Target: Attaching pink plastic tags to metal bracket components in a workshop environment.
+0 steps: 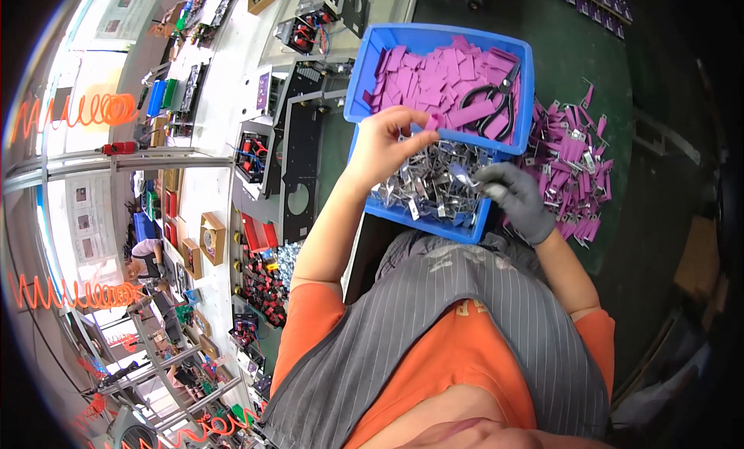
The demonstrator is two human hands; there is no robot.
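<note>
My left hand (387, 145), bare, is closed in a pinch on a small purple sleeve piece (432, 122) above the near edge of the far blue bin (360, 81). That bin holds many flat purple sleeve pieces (434, 73) and black-handled scissors (496, 104). My right hand (521, 201) wears a grey glove. Its fingers pinch a shiny metal clip (463, 176) over the near blue bin (457, 233), which is full of similar metal clips (422, 187). The clip's far end is hard to make out against the others.
Right of the bins lies a heap of metal clips with purple sleeves (573, 162) on the dark green table (597, 77). Black metal panels (306, 151) and wired assemblies (254, 156) stand to the left. Further left, another person (146, 251) is at a workbench beneath orange coiled hoses (116, 108).
</note>
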